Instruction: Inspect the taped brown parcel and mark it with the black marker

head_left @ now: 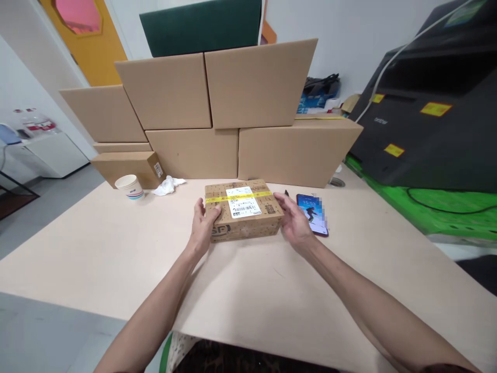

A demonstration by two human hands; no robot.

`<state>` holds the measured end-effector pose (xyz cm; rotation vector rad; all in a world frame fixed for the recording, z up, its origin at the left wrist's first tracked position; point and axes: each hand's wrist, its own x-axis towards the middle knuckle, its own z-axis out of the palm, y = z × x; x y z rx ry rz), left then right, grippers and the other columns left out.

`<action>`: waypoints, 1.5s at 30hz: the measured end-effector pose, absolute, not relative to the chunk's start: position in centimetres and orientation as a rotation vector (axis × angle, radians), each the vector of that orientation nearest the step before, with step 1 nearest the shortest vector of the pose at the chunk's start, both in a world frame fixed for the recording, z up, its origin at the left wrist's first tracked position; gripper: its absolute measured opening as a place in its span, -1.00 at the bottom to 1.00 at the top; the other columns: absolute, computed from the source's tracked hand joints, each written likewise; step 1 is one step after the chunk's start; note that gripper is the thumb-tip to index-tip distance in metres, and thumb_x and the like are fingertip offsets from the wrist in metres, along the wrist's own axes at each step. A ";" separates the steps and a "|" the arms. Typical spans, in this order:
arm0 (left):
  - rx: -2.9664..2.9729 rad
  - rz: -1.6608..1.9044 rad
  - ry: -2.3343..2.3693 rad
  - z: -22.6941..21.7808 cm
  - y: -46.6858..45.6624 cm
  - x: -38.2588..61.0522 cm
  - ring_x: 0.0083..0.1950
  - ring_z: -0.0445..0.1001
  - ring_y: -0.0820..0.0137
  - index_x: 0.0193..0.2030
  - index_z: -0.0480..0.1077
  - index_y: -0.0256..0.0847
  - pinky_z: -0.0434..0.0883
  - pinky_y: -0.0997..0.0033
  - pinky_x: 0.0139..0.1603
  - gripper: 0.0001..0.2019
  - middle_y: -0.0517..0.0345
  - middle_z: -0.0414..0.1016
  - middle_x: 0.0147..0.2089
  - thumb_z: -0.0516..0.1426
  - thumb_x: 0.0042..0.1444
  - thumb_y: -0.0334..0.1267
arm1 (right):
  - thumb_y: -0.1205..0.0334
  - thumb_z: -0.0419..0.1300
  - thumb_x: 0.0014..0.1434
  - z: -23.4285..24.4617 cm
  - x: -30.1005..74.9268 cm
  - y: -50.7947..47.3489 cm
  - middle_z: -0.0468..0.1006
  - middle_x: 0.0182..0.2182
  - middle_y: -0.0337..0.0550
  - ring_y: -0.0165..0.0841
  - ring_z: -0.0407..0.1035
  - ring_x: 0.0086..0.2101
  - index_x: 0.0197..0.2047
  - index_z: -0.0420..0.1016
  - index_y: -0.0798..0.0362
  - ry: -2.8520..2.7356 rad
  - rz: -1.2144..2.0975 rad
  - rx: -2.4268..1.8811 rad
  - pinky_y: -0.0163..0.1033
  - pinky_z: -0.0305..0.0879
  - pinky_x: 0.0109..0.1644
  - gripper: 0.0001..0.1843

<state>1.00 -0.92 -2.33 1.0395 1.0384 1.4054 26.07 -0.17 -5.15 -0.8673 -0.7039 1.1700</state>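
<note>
- A small parcel (243,210) lay flat on the beige counter (116,248), near its middle, in front of the person.
- The parcel carried a white shipping label (243,202) on top and a strip of yellow tape (217,199) across its lid.
- The left hand (202,228) pressed against the parcel's left end, its grip closed on that corner with the thumb on top.
- The right hand (294,220) lay along the parcel's right end, fingers apart and touching the side, not clamped round it.
- A phone (312,213) with a lit screen lay on the counter just right of the right hand.
- A paper cup (130,186) and a crumpled white tissue (166,185) stood off to the left, well apart from the parcel.
- Plain cardboard boxes (217,114) were stacked along the counter's far edge, behind the parcel.
- A black printer (427,119) sat on the right.
</note>
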 end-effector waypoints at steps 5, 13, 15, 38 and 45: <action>0.972 1.288 0.966 -0.9 -0.9 0.5 0.24 0.55 0.02 0.21 0.37 -0.12 0.49 0.03 0.25 -0.32 -0.03 0.58 0.21 0.43 -0.07 -0.18 | -0.17 0.45 0.03 -5.4 25.6 -0.4 0.74 0.00 -0.27 -0.12 0.49 0.19 -0.11 0.72 -0.17 -0.767 1.235 -0.786 0.01 0.40 0.29 -0.59; 1.169 1.496 0.800 -1.1 -0.3 -0.7 0.40 0.41 0.07 0.16 0.45 -0.02 0.44 0.04 0.32 -0.54 0.04 0.47 0.35 0.34 0.16 0.01 | -0.31 0.37 0.07 -4.9 27.4 0.6 0.78 -0.15 -0.13 -0.02 0.54 0.14 -0.23 0.73 -0.11 -0.690 1.256 -0.682 0.13 0.49 0.22 -0.54; 1.133 1.503 0.808 -1.1 -0.3 -0.7 0.40 0.42 0.05 0.16 0.45 -0.04 0.43 0.02 0.35 -0.51 0.02 0.47 0.37 0.33 0.16 0.08 | -0.31 0.37 0.07 -4.8 27.6 0.6 0.78 -0.19 -0.11 -0.02 0.56 0.11 -0.24 0.73 -0.10 -0.675 1.254 -0.679 0.12 0.51 0.19 -0.54; 0.768 1.377 0.669 -1.4 0.3 -0.2 0.31 0.54 0.09 0.04 0.56 -0.19 0.49 0.12 0.32 -0.62 -0.01 0.68 0.12 0.35 0.06 -0.23 | -0.04 0.40 0.24 3.3 26.0 -7.0 0.69 0.13 -0.27 -0.04 0.40 0.30 0.11 0.69 -0.35 -1.484 0.567 -0.604 0.21 -0.02 0.57 -0.63; 0.943 1.382 0.721 -1.4 -0.3 0.0 0.29 0.47 0.16 0.02 0.57 -0.04 0.44 0.25 0.16 -0.53 0.12 0.59 0.24 0.46 -0.08 -0.12 | -0.11 0.34 0.28 1.1 25.9 -4.8 0.68 0.13 -0.23 -0.11 0.40 0.27 0.16 0.63 -0.28 -1.163 0.797 -0.758 0.16 0.05 0.53 -0.60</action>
